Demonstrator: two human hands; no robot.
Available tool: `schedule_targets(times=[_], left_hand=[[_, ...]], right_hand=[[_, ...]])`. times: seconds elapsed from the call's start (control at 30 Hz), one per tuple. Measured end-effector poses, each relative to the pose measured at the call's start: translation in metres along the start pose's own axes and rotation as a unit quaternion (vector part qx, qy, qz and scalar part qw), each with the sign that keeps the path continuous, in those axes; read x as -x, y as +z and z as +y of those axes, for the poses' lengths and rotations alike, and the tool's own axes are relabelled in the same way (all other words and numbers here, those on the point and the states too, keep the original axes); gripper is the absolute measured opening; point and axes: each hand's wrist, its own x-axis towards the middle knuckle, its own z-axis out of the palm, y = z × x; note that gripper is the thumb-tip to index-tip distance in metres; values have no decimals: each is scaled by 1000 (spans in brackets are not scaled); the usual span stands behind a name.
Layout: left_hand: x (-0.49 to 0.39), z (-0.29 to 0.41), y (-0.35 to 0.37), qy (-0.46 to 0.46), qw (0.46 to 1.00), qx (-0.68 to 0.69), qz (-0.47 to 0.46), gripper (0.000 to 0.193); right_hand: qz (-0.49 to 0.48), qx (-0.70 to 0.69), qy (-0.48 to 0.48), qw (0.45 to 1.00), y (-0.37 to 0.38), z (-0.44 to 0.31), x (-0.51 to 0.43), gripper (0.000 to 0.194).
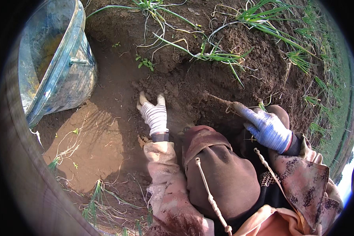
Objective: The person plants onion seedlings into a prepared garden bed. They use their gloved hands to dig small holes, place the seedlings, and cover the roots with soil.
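My left hand (pixel 154 113), in a striped white glove with soiled fingertips, reaches down to the loose soil (pixel 177 85) of the ridge's side, fingers apart. Whether soil lies under its fingers cannot be told. On the right, my right hand (pixel 265 125), in a blue and white knit glove, is closed around a thin, soil-caked tool (pixel 216 98) whose tip points left at the soil; its exact kind is unclear. Above both hands, a green onion-like plant (pixel 214 56) leans over the ridge's edge.
A worn blue bucket (pixel 76 79) stands at upper left. More onion-like plants grow on the ridge (pixel 253 16) and at lower left (pixel 97 191). A small broadleaf weed (pixel 146 62) grows above my left hand. My bent knee (pixel 202 135) is between my arms.
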Motion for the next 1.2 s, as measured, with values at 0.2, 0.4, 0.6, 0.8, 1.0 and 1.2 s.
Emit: schedule_targets(times=[0.2,0.4,0.6,0.8,1.0,1.2], left_hand=[[-12,-20,37,-90,996,-8,-20,81],[-7,-18,32,-72,997,22,-29,78],[7,15,46,-81,996,38,-11,74],[28,76,58,-58,980,140,-126,112],[49,87,76,235,929,206,-198,120],[22,59,27,297,915,143,-233,116]], right_hand=[[-6,53,-9,999,-1,-6,4,59],[-57,36,21,997,2,-13,2,56],[-25,54,-36,998,7,-14,1,65],[-31,71,-33,996,5,-12,2,67],[-57,69,-3,996,3,-14,-1,66],[-77,90,-27,993,-4,-12,-3,66]])
